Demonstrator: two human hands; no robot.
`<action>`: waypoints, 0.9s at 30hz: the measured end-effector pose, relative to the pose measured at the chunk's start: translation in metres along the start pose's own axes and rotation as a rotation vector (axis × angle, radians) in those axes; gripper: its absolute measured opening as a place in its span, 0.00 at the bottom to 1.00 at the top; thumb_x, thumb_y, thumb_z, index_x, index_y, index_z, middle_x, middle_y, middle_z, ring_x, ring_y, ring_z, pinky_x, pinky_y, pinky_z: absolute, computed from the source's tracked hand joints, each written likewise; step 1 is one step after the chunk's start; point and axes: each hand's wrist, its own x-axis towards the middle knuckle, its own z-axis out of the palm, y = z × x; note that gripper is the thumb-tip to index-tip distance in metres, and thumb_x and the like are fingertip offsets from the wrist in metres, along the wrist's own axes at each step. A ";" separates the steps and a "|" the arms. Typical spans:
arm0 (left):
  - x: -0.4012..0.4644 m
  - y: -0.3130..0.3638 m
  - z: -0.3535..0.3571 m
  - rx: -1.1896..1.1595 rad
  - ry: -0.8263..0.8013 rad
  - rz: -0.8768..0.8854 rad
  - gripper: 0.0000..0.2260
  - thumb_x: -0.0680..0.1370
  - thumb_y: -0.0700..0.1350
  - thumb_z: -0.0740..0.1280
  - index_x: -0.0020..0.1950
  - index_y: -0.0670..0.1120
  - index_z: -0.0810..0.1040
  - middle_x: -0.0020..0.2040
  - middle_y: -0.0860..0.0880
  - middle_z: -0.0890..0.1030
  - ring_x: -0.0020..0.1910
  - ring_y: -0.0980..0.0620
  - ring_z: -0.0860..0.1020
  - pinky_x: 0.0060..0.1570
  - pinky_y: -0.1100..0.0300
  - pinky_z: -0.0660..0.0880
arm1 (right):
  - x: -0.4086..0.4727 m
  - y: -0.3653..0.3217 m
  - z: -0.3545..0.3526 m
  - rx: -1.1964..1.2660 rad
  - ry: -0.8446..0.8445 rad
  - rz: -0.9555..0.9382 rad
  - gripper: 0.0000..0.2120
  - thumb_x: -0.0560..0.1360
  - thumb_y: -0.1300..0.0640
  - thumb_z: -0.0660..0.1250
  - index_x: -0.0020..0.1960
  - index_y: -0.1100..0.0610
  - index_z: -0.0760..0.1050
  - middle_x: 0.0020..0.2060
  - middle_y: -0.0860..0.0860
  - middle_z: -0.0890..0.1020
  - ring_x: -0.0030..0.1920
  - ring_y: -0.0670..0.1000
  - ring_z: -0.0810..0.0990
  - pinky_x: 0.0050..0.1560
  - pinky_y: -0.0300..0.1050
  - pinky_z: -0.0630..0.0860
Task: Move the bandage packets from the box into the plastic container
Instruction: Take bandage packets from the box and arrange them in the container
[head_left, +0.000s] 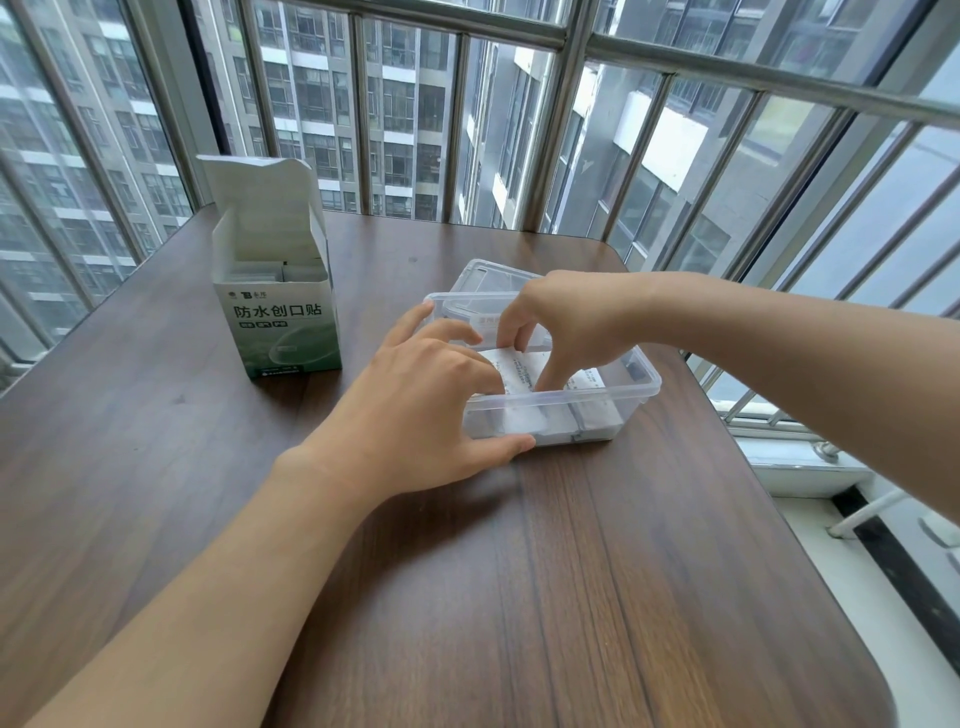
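Observation:
A white and green bandage box stands upright at the back left of the table, its top flap open, with several packets showing inside. The clear plastic container sits mid-table with white bandage packets in it. My left hand grips the container's near-left corner, thumb on the front wall and fingers over the rim. My right hand reaches down into the container, its fingertips pinching and pressing the packets.
The container's clear lid lies just behind it. The dark wooden table ends with a rounded edge at the right, beside a window sill. Metal window bars run along the back and right.

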 end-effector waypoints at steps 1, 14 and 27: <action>0.000 0.000 0.000 -0.001 0.002 -0.001 0.24 0.71 0.72 0.62 0.47 0.55 0.85 0.47 0.59 0.84 0.66 0.55 0.74 0.78 0.48 0.54 | -0.001 0.001 0.000 -0.002 0.009 0.003 0.27 0.69 0.51 0.79 0.66 0.49 0.76 0.58 0.43 0.81 0.46 0.44 0.78 0.44 0.36 0.72; 0.000 0.002 -0.001 -0.046 0.021 0.004 0.25 0.70 0.72 0.61 0.49 0.55 0.85 0.48 0.58 0.84 0.65 0.56 0.75 0.78 0.51 0.53 | 0.001 0.000 0.001 0.012 0.042 -0.022 0.25 0.70 0.51 0.79 0.65 0.50 0.78 0.59 0.42 0.82 0.42 0.39 0.77 0.42 0.33 0.70; 0.001 0.004 -0.005 -0.040 0.074 -0.034 0.30 0.67 0.73 0.65 0.58 0.52 0.81 0.42 0.57 0.80 0.54 0.54 0.78 0.76 0.56 0.58 | 0.006 -0.002 0.003 0.016 0.028 -0.028 0.21 0.70 0.53 0.78 0.61 0.50 0.80 0.54 0.44 0.84 0.46 0.48 0.82 0.50 0.46 0.80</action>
